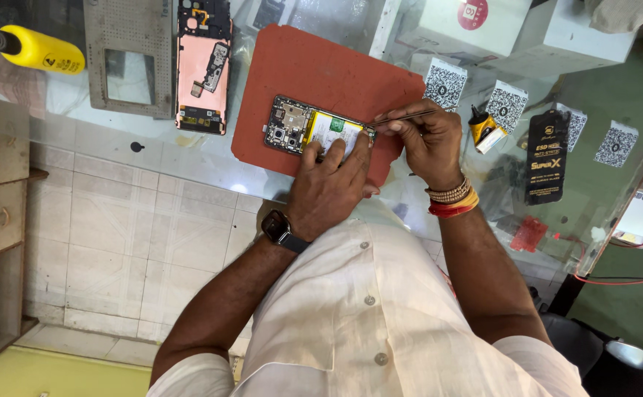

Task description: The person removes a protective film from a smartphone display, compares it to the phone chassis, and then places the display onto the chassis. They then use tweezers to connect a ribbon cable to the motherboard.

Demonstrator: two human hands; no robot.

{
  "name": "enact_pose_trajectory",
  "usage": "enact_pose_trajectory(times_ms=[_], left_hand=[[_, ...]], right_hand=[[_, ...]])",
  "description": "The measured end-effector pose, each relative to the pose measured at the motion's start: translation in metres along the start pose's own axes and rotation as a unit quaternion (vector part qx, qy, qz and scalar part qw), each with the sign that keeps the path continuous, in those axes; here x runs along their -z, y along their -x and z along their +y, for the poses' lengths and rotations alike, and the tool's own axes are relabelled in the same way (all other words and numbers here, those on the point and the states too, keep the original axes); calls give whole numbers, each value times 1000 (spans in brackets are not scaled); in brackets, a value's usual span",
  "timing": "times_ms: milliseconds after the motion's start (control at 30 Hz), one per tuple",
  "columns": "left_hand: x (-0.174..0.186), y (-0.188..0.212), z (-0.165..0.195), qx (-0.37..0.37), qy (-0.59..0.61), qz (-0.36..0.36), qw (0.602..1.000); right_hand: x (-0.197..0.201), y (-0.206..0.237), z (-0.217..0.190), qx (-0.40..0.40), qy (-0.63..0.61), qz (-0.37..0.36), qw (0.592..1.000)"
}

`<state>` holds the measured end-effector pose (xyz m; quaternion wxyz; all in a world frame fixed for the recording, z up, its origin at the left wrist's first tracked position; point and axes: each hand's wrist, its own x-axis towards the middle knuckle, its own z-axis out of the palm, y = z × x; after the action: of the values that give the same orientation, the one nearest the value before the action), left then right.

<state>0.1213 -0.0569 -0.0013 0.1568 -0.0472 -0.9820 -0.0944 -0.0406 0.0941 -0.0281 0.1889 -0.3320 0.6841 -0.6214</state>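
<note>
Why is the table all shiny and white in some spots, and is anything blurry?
In the head view, the glass counter mirrors overhead light, so pale glare washes its top edge and a bright spot sits near the red mat. The opened phone under the left hand and right hand is sharp; the picture's edges bend slightly.

Even, bright daylight fills the scene, soft and without hard shadows. The glass countertop (211, 158) throws pale reflections, with a small white glare spot near its front edge and milky sheen toward the upper middle. The centre is sharp; the white shirt (380, 309) close to the lens looks slightly soft. Straight lines bend toward the edges, wide-angle fashion.
</note>
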Motion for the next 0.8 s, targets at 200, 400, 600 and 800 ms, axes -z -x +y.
enact_pose_trajectory(times_ms=[200,400,600,800], left_hand=[[2,-4,-2,-11,2,-15,1000],[3,-5,-2,-19,-32,1,999],[1,-5,-2,-21,-48,-1,999],[2,-6,-1,-22,-58,-17,998]], right_hand=[[1,0,2,-19,-59,7,998],[1,0,4,-6,-45,1,999],[0,0,4,2,-21,-2,1000],[2,-1,5,-2,-57,-10,998]])
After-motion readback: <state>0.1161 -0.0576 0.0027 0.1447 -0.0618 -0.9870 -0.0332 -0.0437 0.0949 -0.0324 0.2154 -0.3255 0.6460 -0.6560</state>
